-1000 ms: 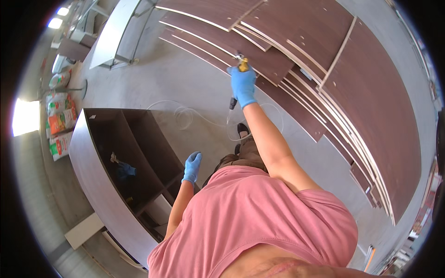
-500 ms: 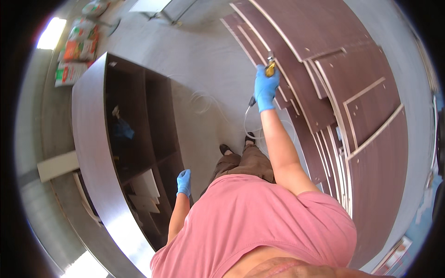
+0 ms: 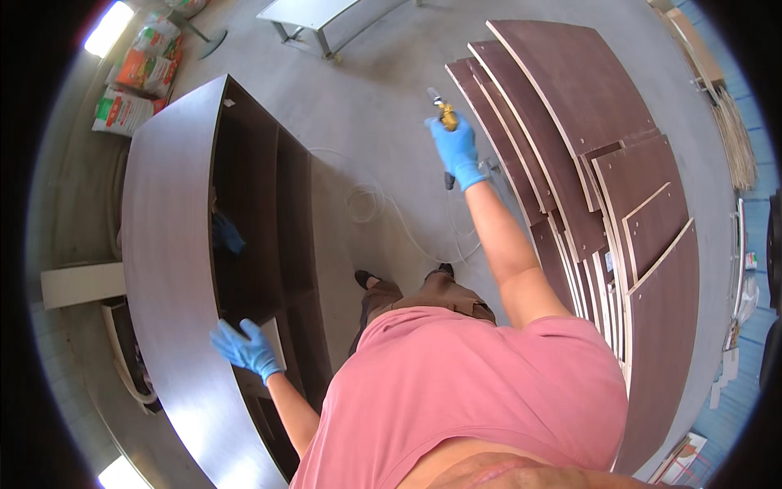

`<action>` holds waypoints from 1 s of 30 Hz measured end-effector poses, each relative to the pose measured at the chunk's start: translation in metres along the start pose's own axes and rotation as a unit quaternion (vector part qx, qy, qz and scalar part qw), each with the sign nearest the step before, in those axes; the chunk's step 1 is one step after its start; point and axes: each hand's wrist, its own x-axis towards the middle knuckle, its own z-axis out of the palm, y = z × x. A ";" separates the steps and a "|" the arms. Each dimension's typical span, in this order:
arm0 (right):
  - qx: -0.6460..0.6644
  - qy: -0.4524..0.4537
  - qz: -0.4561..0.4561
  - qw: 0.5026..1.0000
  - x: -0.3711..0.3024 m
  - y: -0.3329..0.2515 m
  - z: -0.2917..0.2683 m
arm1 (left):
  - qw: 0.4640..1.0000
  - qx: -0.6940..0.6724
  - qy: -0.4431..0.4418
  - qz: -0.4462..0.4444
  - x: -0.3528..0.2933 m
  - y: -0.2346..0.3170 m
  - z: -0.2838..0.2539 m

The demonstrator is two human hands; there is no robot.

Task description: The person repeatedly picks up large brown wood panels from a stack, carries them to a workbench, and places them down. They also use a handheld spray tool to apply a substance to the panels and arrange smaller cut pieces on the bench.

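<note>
My right hand point(image 3: 456, 152), in a blue glove, is closed around a yellow-and-silver gun-shaped tool point(image 3: 445, 112). The tool's metal tip points away from me, and its dark lower end shows below the glove. A clear hose point(image 3: 407, 234) trails in loops over the floor beneath it. On the left, my gloved left hand point(image 3: 247, 349) has its fingers spread at the front edge of a dark brown open-fronted cabinet point(image 3: 167, 244); whether it touches the edge I cannot tell. Inside the cabinet are dividers and a blue glove-like item point(image 3: 226, 233).
Dark brown boards point(image 3: 586, 90) with pale edges stand stacked along my right. A white-topped table point(image 3: 308, 11) is at the far end. Printed bags point(image 3: 147, 69) lie at the far left, and a pale board point(image 3: 81, 285) sticks out behind the cabinet.
My left hand has moved left from my side to the cabinet's edge, and its fingers have spread. My right hand with the tool has swung slightly left, away from the stacked boards. The view has shifted.
</note>
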 end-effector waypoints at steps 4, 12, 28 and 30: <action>0.239 0.110 0.005 0.965 0.083 -0.017 -0.043 | 0.996 0.061 0.007 -0.062 0.040 -0.098 0.039; 0.185 0.189 0.156 0.952 0.213 -0.026 -0.146 | 0.996 -0.034 -0.074 -0.046 0.088 -0.109 0.079; -0.113 -0.252 -0.154 0.949 0.071 -0.091 0.267 | 0.982 0.082 0.054 -0.161 0.119 -0.064 0.099; -0.031 -0.227 -0.403 0.886 0.040 -0.135 0.338 | 0.981 0.081 0.058 -0.168 0.119 -0.064 0.095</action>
